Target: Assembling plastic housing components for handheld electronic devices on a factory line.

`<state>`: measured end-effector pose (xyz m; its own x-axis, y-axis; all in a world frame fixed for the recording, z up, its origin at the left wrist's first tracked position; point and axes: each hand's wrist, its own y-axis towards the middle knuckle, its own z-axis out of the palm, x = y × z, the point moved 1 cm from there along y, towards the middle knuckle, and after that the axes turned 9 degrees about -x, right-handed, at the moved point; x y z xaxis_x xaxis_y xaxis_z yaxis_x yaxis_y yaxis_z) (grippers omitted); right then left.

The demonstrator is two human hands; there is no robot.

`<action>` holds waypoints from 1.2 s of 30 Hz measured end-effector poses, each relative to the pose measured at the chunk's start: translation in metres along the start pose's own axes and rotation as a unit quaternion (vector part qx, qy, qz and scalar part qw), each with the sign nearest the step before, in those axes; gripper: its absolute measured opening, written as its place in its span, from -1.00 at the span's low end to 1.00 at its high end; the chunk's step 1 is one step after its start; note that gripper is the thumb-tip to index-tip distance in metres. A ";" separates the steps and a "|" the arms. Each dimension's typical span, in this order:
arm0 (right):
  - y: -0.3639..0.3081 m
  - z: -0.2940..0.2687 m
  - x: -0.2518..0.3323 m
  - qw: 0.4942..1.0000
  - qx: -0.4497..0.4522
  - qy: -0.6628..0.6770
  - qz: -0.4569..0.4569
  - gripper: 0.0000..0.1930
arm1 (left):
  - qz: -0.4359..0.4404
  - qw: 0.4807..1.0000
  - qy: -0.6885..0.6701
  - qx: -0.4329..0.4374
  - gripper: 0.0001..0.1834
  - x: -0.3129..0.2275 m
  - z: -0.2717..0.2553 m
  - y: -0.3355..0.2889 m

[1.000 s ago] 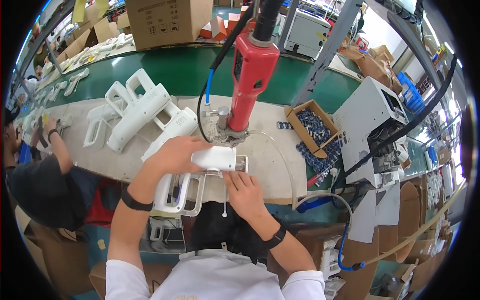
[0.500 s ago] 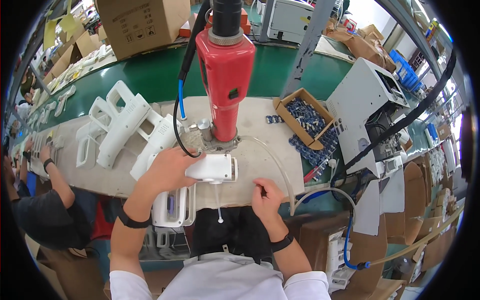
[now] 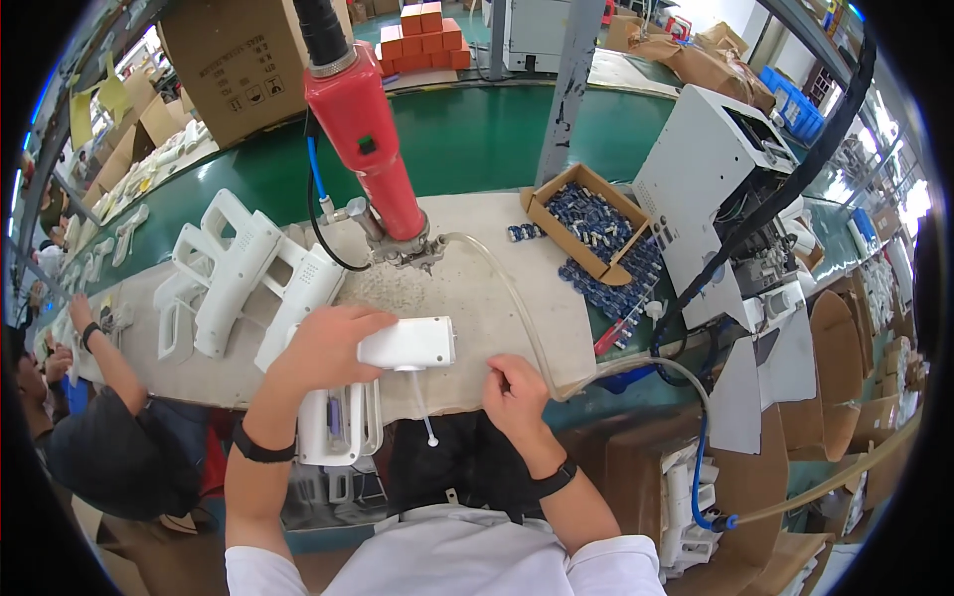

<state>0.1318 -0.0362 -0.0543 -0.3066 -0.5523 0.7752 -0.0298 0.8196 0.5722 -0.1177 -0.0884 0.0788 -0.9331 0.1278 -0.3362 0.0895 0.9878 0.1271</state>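
My left hand (image 3: 333, 348) is closed over the left part of a white plastic housing (image 3: 417, 343) at the near side of the worktop. From the housing's near side a thin white stem (image 3: 424, 407) with a round end sticks out past the table edge. My right hand (image 3: 515, 394) hovers right of the housing, apart from it, with fingers curled in; what they hold, if anything, is hidden. Beyond the housing stands a red cylindrical device (image 3: 378, 149) with a metal fitting at its lower end. Another white housing (image 3: 338, 427) with a handle opening lies below my left wrist.
White handled housings (image 3: 238, 268) lie stacked to the left. At the right are an open cardboard box (image 3: 596, 223) of small blue cylinders, more loose cylinders (image 3: 616, 293), a red-handled tool (image 3: 609, 338) and a clear hose (image 3: 517, 308). A co-worker (image 3: 119, 447) works at far left.
The red device now stands farther back and left, with a gap between it and the housing. My left hand keeps its hold on the housing; my right hand stays curled, slightly further left.
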 end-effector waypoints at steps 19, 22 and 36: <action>0.002 -0.004 -0.003 0.997 -0.035 -0.002 -0.071 -0.86 | -0.072 0.997 -0.002 0.039 -0.21 -0.008 0.021 0.010; 0.001 -0.005 -0.004 0.997 -0.032 0.001 -0.068 -0.84 | -0.067 0.996 0.047 0.044 -0.18 -0.024 0.026 0.019; 0.001 -0.008 -0.007 0.997 -0.021 0.001 -0.080 -0.83 | -0.148 0.977 0.106 0.108 -0.18 -0.045 0.062 0.059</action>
<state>0.1411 -0.0326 -0.0569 -0.2997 -0.6752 0.6740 -0.0385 0.7145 0.6986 -0.0490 -0.0302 0.0433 -0.9783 -0.1654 -0.1250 -0.1454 0.9772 -0.1545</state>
